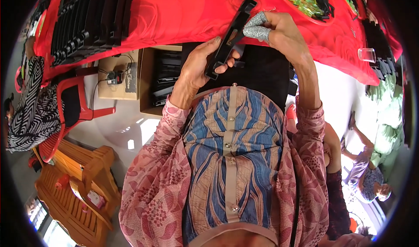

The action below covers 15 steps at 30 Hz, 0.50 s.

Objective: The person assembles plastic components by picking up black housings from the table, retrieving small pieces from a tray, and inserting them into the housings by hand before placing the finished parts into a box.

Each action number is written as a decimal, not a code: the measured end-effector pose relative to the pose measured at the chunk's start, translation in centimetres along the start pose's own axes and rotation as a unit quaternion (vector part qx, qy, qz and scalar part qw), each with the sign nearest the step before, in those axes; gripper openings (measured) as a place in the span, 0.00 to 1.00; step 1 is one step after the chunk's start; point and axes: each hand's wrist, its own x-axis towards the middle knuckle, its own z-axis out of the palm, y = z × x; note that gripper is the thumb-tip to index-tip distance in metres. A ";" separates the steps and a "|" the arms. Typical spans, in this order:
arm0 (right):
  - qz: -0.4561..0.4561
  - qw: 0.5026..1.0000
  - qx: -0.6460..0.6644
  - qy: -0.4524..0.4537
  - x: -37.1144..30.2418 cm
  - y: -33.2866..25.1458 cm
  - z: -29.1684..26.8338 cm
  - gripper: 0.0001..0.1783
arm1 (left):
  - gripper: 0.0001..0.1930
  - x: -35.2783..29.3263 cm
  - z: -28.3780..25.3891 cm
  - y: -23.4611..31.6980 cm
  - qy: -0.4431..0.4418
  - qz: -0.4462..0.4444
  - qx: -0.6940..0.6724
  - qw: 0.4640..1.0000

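Note:
A long black plastic part is held up at a slant in front of the red table cloth. My left hand grips its lower end, fingers wrapped around it. My right hand pinches its upper half; the thumb and a finger wear grey fabric finger covers. Both forearms are in pink patterned sleeves above my blue and tan patterned top.
Rows of black plastic parts lie on the red cloth at the left. An open cardboard box of black parts stands on the floor below the table. A red plastic chair and orange wooden furniture are left. Other people sit at both sides.

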 end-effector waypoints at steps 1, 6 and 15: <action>-0.013 1.000 -0.015 -0.009 0.4 0.0 -0.1 0.07 | 0.23 0.1 -0.2 0.0 0.003 0.002 -0.007 1.000; 0.007 0.995 -0.081 -0.053 1.9 -0.1 -0.1 0.06 | 0.21 0.3 -0.8 -0.2 -0.009 0.009 -0.005 1.000; 0.001 0.980 -0.168 -0.111 2.8 -1.3 -0.2 0.06 | 0.19 0.3 -1.2 -0.4 -0.025 0.023 -0.023 0.999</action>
